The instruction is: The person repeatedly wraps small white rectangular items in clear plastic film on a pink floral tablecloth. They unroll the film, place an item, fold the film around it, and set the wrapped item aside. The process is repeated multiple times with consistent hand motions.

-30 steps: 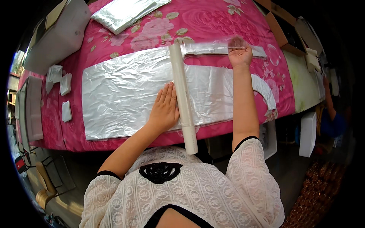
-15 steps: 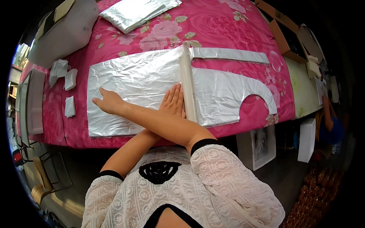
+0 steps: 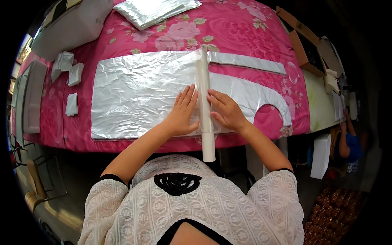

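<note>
A shiny silver plastic sheet (image 3: 130, 90), apparently a flat stack, lies on the pink cloth. Its right part is cut to a curved outline with a long strap-like strip (image 3: 249, 62) along the far side. Across it runs a pale roll of clear film (image 3: 205, 73), its near end sticking out past the table edge. My left hand (image 3: 183, 112) is open, lying flat on the silver sheet just left of the roll. On the other side, my right hand (image 3: 228, 109) is open with fingers apart, its fingertips and thumb at the roll's right edge.
A folded silver sheet (image 3: 153, 11) lies at the far side. Small folded white pieces (image 3: 71, 104) and a white box (image 3: 73, 32) are at the left. An open cardboard box (image 3: 306, 51) stands far right. Another person (image 3: 347, 143) is beyond the right end.
My right hand has swung from the sheet's left part, where it crossed over my left arm, to the roll's right side. My arms are uncrossed; my left hand stays by the roll, fingers more spread.
</note>
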Motion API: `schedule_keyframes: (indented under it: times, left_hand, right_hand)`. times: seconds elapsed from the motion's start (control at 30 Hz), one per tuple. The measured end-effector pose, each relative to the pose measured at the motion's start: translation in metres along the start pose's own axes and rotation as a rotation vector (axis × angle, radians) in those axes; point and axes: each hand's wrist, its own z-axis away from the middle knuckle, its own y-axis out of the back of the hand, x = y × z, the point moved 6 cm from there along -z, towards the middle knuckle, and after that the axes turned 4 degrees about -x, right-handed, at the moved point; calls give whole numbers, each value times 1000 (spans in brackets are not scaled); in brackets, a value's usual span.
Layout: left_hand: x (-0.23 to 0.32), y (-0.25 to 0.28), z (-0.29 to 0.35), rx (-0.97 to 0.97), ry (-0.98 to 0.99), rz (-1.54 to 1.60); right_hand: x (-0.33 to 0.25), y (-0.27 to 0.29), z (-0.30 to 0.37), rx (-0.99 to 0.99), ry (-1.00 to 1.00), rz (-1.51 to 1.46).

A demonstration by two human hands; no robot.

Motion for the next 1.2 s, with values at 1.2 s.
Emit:
schedule_keyframes:
  times: [1.2]
  left_hand:
    - [-60, 135, 276, 415, 1112, 91]
  right_hand:
    - [-175, -230, -255, 200, -272, -310]
